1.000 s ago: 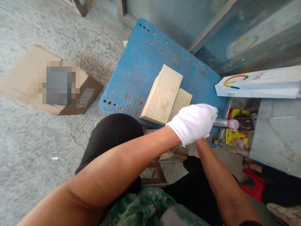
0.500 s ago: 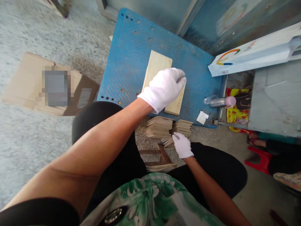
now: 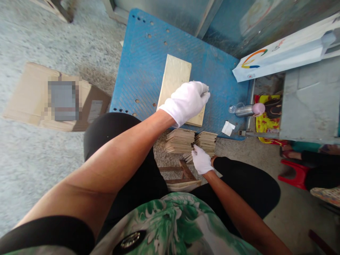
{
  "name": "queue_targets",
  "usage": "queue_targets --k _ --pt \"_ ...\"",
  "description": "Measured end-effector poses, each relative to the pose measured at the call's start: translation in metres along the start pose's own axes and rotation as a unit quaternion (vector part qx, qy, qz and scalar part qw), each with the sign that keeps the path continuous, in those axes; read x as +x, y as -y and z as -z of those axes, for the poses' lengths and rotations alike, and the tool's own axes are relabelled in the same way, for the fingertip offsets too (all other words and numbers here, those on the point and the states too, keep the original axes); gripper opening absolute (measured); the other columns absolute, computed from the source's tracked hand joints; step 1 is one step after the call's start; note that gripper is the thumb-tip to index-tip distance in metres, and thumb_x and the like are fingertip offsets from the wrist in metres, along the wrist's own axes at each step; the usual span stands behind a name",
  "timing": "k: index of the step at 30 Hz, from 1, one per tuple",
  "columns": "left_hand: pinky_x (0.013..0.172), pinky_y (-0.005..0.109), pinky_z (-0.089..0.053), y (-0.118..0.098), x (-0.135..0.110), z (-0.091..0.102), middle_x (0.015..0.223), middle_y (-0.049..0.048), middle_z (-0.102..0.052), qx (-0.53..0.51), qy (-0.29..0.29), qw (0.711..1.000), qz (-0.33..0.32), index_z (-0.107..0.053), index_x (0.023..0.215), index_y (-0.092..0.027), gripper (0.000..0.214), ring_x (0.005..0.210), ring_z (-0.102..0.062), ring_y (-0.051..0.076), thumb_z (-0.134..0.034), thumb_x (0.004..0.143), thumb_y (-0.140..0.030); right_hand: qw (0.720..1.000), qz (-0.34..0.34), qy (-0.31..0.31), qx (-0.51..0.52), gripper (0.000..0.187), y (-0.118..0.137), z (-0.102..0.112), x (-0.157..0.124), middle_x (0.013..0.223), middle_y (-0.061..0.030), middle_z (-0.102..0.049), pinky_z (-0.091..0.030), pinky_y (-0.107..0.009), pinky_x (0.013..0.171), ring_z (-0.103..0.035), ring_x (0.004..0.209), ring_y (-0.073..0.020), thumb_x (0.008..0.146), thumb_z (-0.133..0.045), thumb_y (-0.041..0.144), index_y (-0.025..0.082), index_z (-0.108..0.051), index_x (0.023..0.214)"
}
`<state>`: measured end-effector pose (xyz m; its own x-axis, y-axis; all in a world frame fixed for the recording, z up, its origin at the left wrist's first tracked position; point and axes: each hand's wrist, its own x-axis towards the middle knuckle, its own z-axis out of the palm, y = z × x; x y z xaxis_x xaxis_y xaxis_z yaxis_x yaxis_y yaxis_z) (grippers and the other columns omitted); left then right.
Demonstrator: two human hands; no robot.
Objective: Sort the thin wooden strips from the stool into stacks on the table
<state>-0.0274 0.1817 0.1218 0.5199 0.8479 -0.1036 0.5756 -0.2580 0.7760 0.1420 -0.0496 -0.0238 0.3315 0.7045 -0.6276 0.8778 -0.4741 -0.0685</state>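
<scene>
A pale wooden board (image 3: pixel 175 74) lies on a blue perforated platform (image 3: pixel 143 63), with another board partly under it. My left hand (image 3: pixel 187 102), in a white glove, rests on the boards' near end, its fingers curled over the right edge. Below the platform's front edge stand two stacks of thin boards (image 3: pixel 180 140). My right hand (image 3: pixel 201 160), also gloved, pinches the edge of a thin board at the lower front of the right stack (image 3: pixel 208 139).
A metal bottle with a pink cap (image 3: pixel 247 110) and a white paper scrap (image 3: pixel 228 128) lie at the platform's right end. A cardboard box (image 3: pixel 26 92) sits on the concrete at left. A white bag (image 3: pixel 287 49), grey slab (image 3: pixel 308 106) and red stool (image 3: pixel 294 175) are at right.
My left hand drew back from the bottle to the pale boards and curled over their edge. My right hand came into view at the thin-board stacks and closed on one.
</scene>
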Motion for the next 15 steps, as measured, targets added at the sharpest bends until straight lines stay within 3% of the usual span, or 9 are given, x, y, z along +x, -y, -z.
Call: queue_targets --k 8,15 --pt "0.089 0.031 -0.046 -0.006 -0.003 0.001 0.095 0.0081 -0.072 0.036 0.015 0.999 -0.001 -0.072 0.108 -0.015 0.04 0.101 -0.064 0.021 -0.038 0.095 -0.032 0.998 0.02 -0.008 -0.051 0.051 -0.003 -0.008 -0.019 0.126 -0.0098 -0.069 -0.046 -0.035 0.101 -0.067 0.11 -0.0234 0.098 -0.043 0.034 0.019 -0.046 0.147" --pt "0.089 0.032 -0.046 -0.009 -0.003 0.003 0.095 0.0084 -0.072 0.043 0.027 0.999 0.008 -0.071 0.108 -0.017 0.039 0.103 -0.065 0.022 -0.038 0.096 -0.032 0.979 0.116 0.018 -0.167 0.036 -0.002 -0.008 -0.031 0.106 -0.0119 -0.071 -0.047 -0.034 0.086 -0.068 0.096 -0.0251 0.101 -0.037 0.03 0.019 -0.068 0.115"
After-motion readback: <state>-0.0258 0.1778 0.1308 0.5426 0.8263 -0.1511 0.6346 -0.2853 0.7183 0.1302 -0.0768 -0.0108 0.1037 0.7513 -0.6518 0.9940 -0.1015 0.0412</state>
